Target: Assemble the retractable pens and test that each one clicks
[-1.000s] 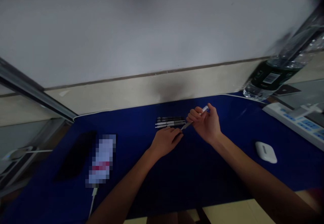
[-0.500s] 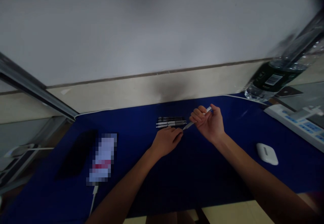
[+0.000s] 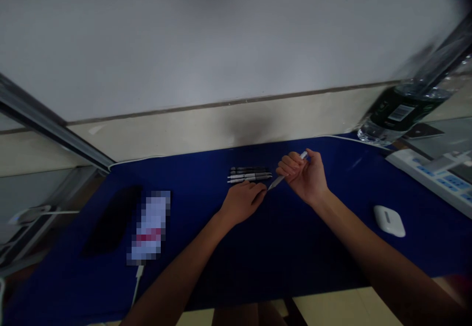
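Note:
My right hand is closed around a white pen with a grey grip, held slanted. Its tip points down and left, and its other end shows beside my thumb. Palm down, my left hand rests low over the blue tabletop, thumb and index finger closed together beside the pen's tip. Whether they pinch the tip or something small cannot be made out. Just beyond the left hand lie several pens side by side, the dark ones farther back and white-and-grey ones nearer.
A phone on a white cable lies at left beside a dark flat object. To the right are a white earbud case, a power strip and a large water bottle. A wall bounds the blue tabletop behind.
The view shifts slightly. Both hands keep nearly the same pose, with the pen still slanted in the right hand and its tip by the left fingers.

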{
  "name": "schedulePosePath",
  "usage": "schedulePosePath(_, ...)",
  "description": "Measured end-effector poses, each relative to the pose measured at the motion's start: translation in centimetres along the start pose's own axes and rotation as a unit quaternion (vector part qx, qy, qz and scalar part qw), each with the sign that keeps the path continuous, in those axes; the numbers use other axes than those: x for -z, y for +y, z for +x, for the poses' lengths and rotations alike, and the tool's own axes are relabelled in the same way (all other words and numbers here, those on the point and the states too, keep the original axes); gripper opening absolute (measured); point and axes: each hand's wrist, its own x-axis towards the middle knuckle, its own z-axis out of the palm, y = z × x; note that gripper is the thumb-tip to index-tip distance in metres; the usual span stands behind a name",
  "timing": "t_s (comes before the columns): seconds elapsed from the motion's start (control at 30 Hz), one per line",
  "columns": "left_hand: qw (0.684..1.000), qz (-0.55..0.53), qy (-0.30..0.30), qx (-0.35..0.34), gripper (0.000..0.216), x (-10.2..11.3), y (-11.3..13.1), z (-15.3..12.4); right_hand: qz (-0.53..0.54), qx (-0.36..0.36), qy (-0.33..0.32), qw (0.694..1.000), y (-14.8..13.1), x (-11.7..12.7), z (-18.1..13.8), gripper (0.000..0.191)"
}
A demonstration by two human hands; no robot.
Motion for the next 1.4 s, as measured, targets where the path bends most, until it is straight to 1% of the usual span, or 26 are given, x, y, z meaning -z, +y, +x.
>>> schedulePosePath(0.2,1.0,-0.001,-0.004,-0.003,0.03,0.3,0.1,0.0,0.017,-0.027,-0.006,0.999,-0.3,-0.2,-0.2,0.043)
schedulePosePath(0.4,1.0,0.004,-0.005,0.003,0.029,0.4,0.2,0.1,0.013,-0.034,0.021,0.999,-0.5,0.0,-0.5,0.043)
schedulePosePath(0.53,1.0,0.006,-0.006,0.0,0.028,0.3,0.2,0.0,0.009,-0.025,0.037,0.999,-0.6,0.4,-0.5,0.045)
schedulePosePath(0.77,1.0,0.009,-0.003,0.004,0.029,0.2,0.2,0.0,0.003,-0.011,0.025,1.0,-0.5,0.5,-0.8,0.044)
schedulePosePath(0.93,1.0,0.008,-0.002,0.002,0.028,0.2,0.2,0.1,0.019,0.01,0.048,0.999,-0.5,0.2,-0.9,0.044)
schedulePosePath(1.1,1.0,0.009,-0.008,0.003,0.028,0.3,0.2,0.1,-0.003,0.019,0.068,0.998,-0.5,0.4,-0.9,0.044)
schedulePosePath(1.4,1.0,0.006,-0.003,-0.003,0.029,0.2,0.2,0.1,-0.009,0.016,0.081,0.997,-0.4,0.9,-0.6,0.044)
